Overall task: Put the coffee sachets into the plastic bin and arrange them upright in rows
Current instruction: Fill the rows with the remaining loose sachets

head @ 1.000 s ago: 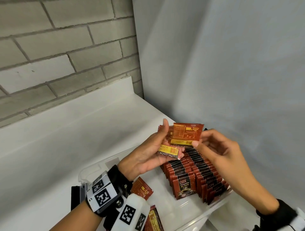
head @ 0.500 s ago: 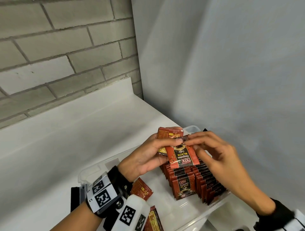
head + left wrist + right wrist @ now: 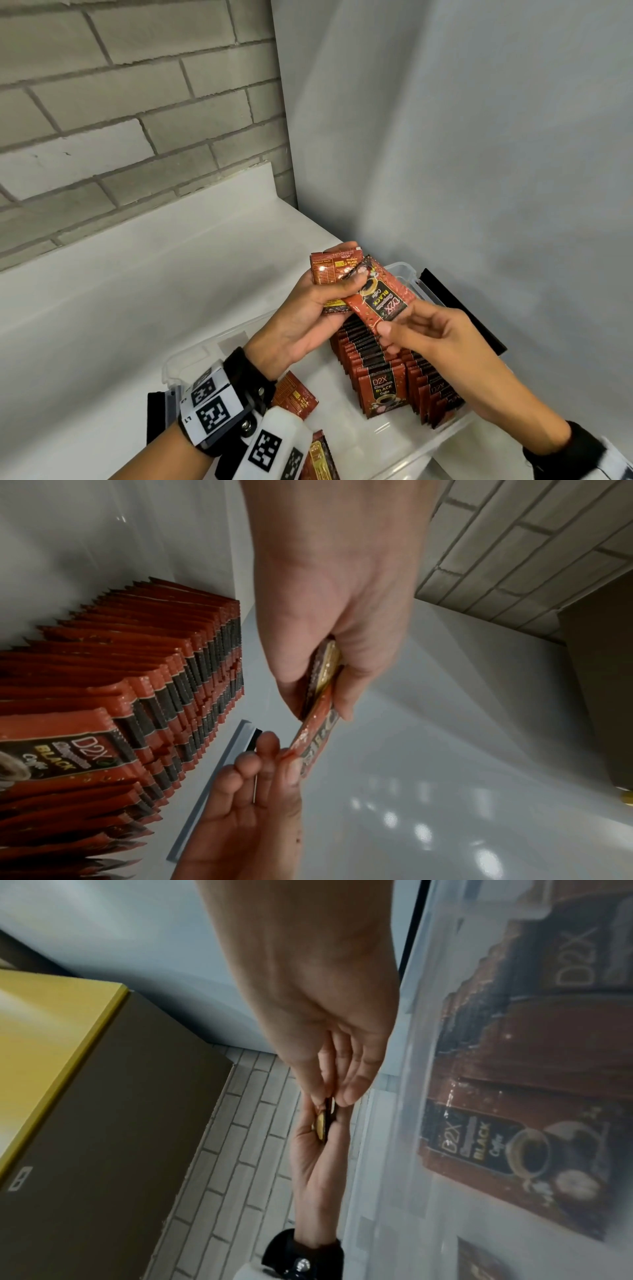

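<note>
Above the clear plastic bin (image 3: 402, 270), my left hand (image 3: 337, 274) grips a small stack of red coffee sachets (image 3: 323, 274). One sachet (image 3: 378, 299) lies slanted on that stack, front face up, its print upside down. My left thumb presses its upper end, and my right hand (image 3: 387, 330) pinches its lower corner. In the left wrist view the stack (image 3: 323, 669) shows edge-on in my left hand (image 3: 329, 685), with the right fingertips (image 3: 274, 753) on the slanted sachet (image 3: 313, 737). Two rows of upright sachets (image 3: 380, 363) fill the bin's right part.
Two loose sachets (image 3: 294, 394) (image 3: 318, 459) lie flat on the bin floor near my left wrist. A flat black piece (image 3: 459, 308) stands behind the bin against the grey wall. A brown and yellow box (image 3: 103, 1096) appears in the right wrist view. The white counter (image 3: 137, 291) stretches to the left.
The right hand turned the top sachet from back side up to front side up. It then drew that sachet down and to the right, so it now slants off the stack.
</note>
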The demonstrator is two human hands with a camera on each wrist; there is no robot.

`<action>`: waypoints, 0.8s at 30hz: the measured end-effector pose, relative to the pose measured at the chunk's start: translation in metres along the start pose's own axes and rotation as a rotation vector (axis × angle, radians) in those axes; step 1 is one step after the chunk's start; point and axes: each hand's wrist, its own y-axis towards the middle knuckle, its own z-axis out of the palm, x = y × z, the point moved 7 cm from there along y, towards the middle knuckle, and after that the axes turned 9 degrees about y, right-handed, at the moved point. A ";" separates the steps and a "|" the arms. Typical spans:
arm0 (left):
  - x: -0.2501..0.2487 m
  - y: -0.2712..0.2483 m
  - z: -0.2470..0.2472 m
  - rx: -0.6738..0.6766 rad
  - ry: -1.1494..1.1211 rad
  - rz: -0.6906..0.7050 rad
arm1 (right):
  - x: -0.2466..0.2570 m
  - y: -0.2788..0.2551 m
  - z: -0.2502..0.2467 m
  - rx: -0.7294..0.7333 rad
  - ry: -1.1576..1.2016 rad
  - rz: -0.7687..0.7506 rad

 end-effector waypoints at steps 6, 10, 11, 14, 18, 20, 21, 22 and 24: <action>-0.001 0.000 -0.001 0.006 0.024 -0.008 | 0.004 0.003 -0.005 -0.067 0.169 0.006; 0.001 -0.001 -0.002 0.016 0.048 -0.020 | 0.001 0.004 -0.006 -0.095 0.258 0.025; 0.001 -0.001 -0.002 0.020 0.048 -0.023 | 0.001 0.004 -0.007 -0.097 0.264 0.024; 0.003 -0.001 -0.002 0.013 0.038 -0.038 | 0.005 0.004 -0.012 -0.087 0.238 -0.010; 0.000 -0.001 -0.002 -0.051 0.003 -0.055 | 0.014 0.002 -0.022 -0.083 0.121 -0.060; -0.001 -0.001 -0.004 -0.080 -0.019 -0.050 | 0.018 0.000 -0.024 -0.040 0.034 -0.062; -0.001 -0.001 -0.005 -0.090 -0.034 -0.046 | 0.019 -0.002 -0.023 0.012 -0.038 -0.054; -0.001 -0.001 -0.005 -0.095 -0.045 -0.043 | 0.018 -0.004 -0.020 0.089 -0.135 -0.044; -0.001 -0.002 -0.005 -0.101 -0.046 -0.046 | 0.012 -0.009 -0.011 0.256 -0.358 -0.032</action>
